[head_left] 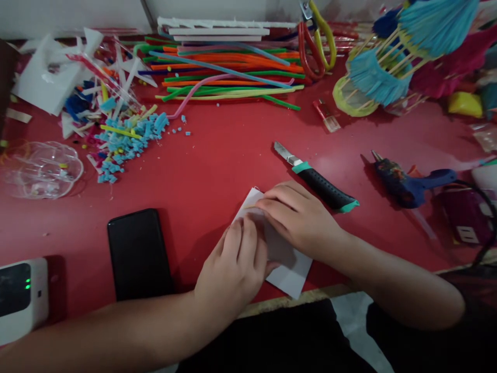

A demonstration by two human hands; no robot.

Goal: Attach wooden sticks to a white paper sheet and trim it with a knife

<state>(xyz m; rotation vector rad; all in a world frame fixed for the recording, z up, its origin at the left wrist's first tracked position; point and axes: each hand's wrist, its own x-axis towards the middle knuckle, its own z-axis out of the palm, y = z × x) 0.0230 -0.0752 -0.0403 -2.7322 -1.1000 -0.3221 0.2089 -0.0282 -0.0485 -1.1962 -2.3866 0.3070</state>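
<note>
Both hands rest on a white sheet of paper (289,272) lying on the red table near its front edge. My left hand (236,264) presses down on the sheet's left part with its fingers curled together. My right hand (298,217) lies over the sheet's upper part, fingers close together and pointing left, pressing the paper flat. The middle of the paper is hidden under the hands. A utility knife (316,178) with a black and green handle lies just beyond my right hand, its blade pointing up and left.
A black phone (137,254) lies left of the hands. A blue glue gun (409,181) sits at right. Coloured pipe cleaners (229,77), blue foam bits (128,140), pliers (316,44), a clear plastic dish (42,171) and tasselled craft pieces (392,67) fill the back. A white device (23,298) stands at front left.
</note>
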